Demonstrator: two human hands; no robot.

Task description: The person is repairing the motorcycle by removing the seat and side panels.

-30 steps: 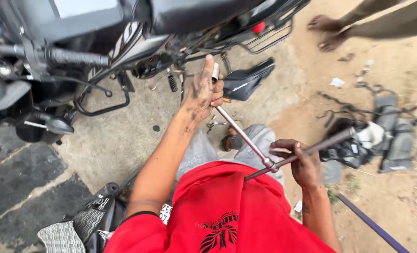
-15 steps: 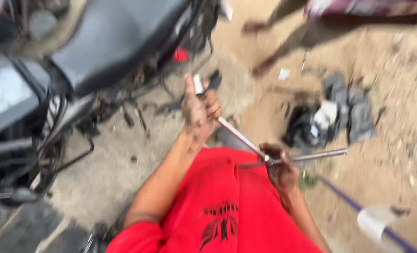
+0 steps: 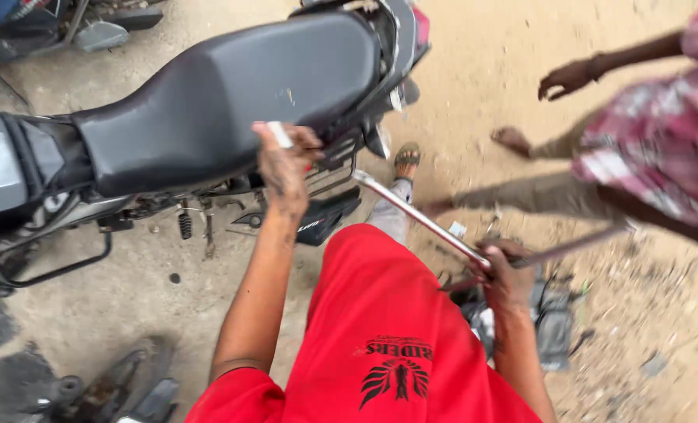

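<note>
Diagonally, metal rod (image 3: 419,215) up-left toward motorcycle (image 3: 208,102)

I see flat, bright daylight, soft shadows under the motorcycle (image 3: 208,110), a dull sheen on its seat, motion blur smearing the checked-shirted person (image 3: 654,133) at right, corners slightly soft, sandy ground pale

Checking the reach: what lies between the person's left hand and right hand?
In the head view, a long shiny metal rod spans the stretch from near the left hand to the right hand, crossing above the grey-trousered leg.
</note>
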